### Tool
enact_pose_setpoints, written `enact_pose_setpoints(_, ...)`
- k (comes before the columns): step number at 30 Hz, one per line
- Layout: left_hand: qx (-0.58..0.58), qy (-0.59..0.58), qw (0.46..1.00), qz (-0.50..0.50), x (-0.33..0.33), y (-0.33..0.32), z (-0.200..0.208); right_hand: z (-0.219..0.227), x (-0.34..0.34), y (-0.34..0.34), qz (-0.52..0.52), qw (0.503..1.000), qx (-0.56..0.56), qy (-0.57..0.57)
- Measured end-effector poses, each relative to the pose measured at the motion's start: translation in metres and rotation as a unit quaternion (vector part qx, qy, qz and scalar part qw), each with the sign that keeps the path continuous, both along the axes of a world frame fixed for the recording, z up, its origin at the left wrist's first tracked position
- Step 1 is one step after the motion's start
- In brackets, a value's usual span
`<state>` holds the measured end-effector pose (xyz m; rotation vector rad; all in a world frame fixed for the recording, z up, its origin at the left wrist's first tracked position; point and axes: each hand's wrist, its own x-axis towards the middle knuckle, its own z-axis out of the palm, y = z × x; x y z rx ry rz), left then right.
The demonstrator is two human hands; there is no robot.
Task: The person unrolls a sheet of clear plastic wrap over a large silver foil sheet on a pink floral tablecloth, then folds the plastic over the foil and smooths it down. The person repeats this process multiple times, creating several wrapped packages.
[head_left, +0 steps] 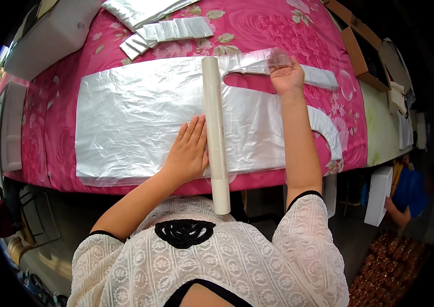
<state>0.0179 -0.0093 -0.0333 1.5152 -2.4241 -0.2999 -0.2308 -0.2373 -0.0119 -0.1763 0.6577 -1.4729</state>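
A silvery translucent plastic sheet point(140, 117), cut with strap-like arms like a disposable apron, lies flat in front of me. Across it rests a long pale tube point(216, 133), its near end jutting over the table edge toward my body. My left hand point(189, 148) lies flat on the plastic, fingers stretched out, right beside the tube's left side. At the far strap, my right hand point(287, 77) has its fingers curled on the thin clear film and lifts its end slightly. The near strap point(327, 130) curves down beyond my right forearm.
A pink flowered cloth point(268, 25) covers the table. Small folded plastic packets point(176, 29) lie at the back, near another silvery sheet point(140, 11). A white foam box point(56, 41) stands at the far left, an open cardboard box point(362, 48) at the right. Another person point(408, 194) is at the lower right.
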Motion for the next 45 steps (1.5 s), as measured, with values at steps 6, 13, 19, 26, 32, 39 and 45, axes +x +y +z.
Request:
enact_pose_setpoints(6, -0.012, -0.007, 1.000, 0.000, -0.002, 0.000, -0.004, 0.063, -0.071, -0.010, -0.110, 0.982, -0.149, 0.043)
enact_pose_setpoints(13, -0.026, -0.004, 1.000, 0.002, 0.001, 0.000, -0.009, 0.091, 0.135, 0.047, 0.079, 0.851, -0.345, 0.388)
enact_pose_setpoints(19, -0.133, 0.075, 0.988, -0.024, 0.002, -0.001, -0.027, 0.046, 0.324, 0.123, 0.331, 0.615, -0.396, 0.596)
enact_pose_setpoints(26, -0.036, 0.055, 0.997, -0.027, 0.000, 0.000, -0.019, 0.017, 0.427, 0.189, 0.381, 0.529, -0.460, 0.602)
enact_pose_setpoints(32, -0.061, 0.152, 0.986, -0.018, 0.031, 0.009, -0.005, 0.034, 0.407, 0.182, 0.374, 0.555, -0.540, 0.510)
enact_pose_setpoints(39, -0.091, 0.193, 0.974, 0.072, 0.170, 0.067, 0.027, 0.023, 0.324, 0.137, 0.231, 0.500, -0.435, 0.712)
enact_pose_setpoints(45, -0.161, 0.153, 0.925, 0.308, 0.239, 0.061, 0.020, -0.005, 0.323, 0.136, 0.279, 0.474, -0.360, 0.754)
